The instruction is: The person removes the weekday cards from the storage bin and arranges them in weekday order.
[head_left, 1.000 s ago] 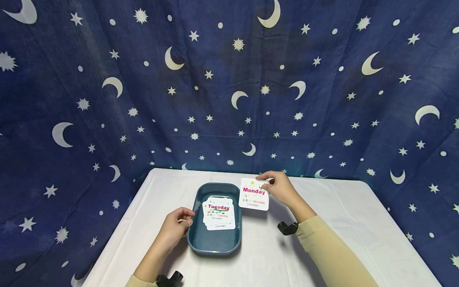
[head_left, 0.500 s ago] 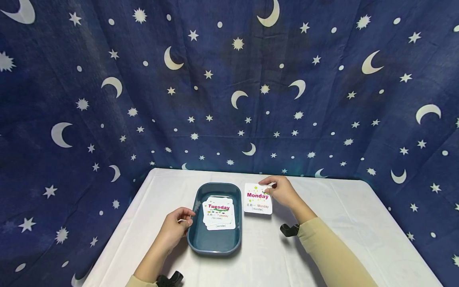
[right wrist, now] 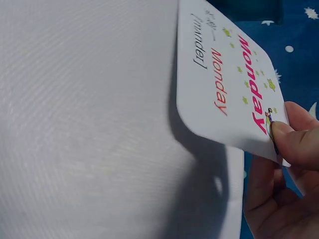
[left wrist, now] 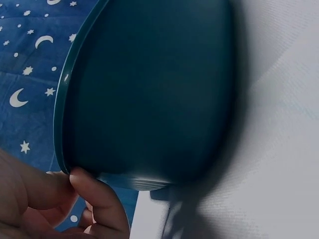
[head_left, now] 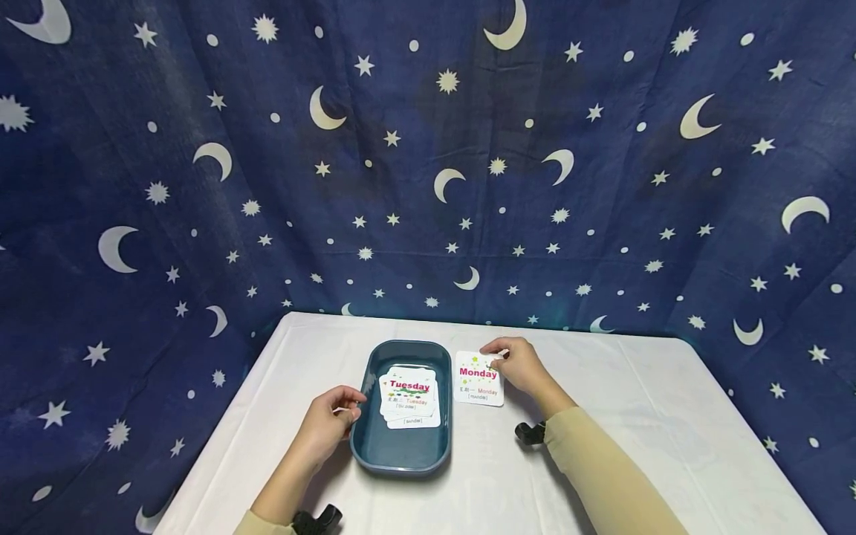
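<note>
Right of the tray (head_left: 401, 453): the Monday card (head_left: 476, 380) was held just beside it, face up, low over the white counter (head_left: 548, 483).
Right hand (head_left: 521, 364): thumb and fingers were clamped on the card's far right corner.
Left hand (head_left: 324, 425): fingers and thumb pinched the tray's left rim.
Inside the tray: the Tuesday card (head_left: 408, 394) topped a loose, uneven stack, edges of other cards (head_left: 423, 422) showing beneath.
Laying a card well: it seemed best to bring the left edge down clear of the tray, keep the print square to the near side, and part thumb and fingers only once the whole card was flat, lest the held corner drag it askew.
Right wrist view only: the thumb pressed the printed face, and a shadow (right wrist: 202, 154) by the near right corner suggested that this part was raised; whether the left edge touched could not be told.
Left wrist view only: the tray's outer wall showed from low down, fingertips at its rim.
Head view only: the stack inside the tray was visible.
</note>
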Demonstrator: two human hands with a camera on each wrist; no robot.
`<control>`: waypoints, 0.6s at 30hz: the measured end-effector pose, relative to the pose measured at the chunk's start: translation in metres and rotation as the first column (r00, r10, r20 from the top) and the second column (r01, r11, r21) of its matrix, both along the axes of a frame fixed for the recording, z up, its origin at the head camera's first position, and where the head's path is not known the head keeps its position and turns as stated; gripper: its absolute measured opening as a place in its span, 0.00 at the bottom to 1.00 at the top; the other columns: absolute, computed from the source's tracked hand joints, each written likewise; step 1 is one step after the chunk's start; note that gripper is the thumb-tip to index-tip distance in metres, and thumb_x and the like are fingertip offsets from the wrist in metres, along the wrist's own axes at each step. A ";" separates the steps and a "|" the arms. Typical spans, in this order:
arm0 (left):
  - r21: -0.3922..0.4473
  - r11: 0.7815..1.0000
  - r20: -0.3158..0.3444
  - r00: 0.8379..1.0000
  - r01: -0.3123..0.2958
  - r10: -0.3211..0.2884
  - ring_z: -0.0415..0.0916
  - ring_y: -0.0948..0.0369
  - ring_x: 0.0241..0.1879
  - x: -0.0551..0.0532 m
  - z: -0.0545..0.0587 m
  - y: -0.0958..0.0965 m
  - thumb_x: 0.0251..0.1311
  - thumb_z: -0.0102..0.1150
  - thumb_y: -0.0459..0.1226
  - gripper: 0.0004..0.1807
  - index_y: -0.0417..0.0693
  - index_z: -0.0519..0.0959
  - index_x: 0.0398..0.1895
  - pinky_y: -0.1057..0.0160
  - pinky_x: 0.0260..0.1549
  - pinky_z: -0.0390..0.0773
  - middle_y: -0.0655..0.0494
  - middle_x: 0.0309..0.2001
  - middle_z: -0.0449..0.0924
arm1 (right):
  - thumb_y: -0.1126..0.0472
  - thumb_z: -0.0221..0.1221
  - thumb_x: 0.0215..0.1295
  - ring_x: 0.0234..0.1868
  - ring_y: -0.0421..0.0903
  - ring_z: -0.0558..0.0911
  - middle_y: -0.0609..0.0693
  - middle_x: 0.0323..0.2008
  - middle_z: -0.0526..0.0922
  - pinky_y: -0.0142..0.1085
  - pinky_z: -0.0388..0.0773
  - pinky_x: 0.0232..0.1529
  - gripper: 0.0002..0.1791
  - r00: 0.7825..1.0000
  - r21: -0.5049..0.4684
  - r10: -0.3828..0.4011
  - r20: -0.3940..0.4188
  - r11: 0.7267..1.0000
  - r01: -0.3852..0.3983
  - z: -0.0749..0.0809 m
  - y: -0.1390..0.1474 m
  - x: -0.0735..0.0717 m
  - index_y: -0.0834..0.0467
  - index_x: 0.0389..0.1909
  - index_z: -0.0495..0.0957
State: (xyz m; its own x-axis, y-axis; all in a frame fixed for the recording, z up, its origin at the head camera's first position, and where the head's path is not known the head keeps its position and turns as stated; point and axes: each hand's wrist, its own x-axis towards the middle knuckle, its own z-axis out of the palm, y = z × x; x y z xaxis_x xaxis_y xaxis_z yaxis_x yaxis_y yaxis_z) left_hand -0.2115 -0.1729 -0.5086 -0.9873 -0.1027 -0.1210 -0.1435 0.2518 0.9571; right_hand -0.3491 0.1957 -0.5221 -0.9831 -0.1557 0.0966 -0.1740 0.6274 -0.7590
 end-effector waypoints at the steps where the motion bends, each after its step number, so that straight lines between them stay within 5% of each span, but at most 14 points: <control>1: 0.004 1.000 0.001 1.000 -0.003 0.003 0.72 0.60 0.30 0.000 0.000 0.000 0.68 0.57 0.21 0.12 0.33 0.83 0.50 0.65 0.24 0.78 0.50 0.36 0.76 | 0.77 0.65 0.58 0.40 0.47 0.78 0.55 0.50 0.91 0.37 0.74 0.43 0.19 1.000 -0.002 -0.008 0.001 1.000 0.008 -0.002 -0.001 -0.001 0.56 0.45 0.92; 18: 0.017 1.000 0.014 1.000 -0.002 0.002 0.71 0.59 0.32 0.000 -0.003 -0.001 0.69 0.56 0.21 0.12 0.34 0.83 0.51 0.65 0.24 0.77 0.49 0.37 0.76 | 0.76 0.61 0.59 0.42 0.48 0.79 0.51 0.42 0.86 0.43 0.77 0.50 0.18 0.997 0.141 -0.061 -0.043 0.988 0.067 -0.011 -0.014 -0.003 0.56 0.42 0.92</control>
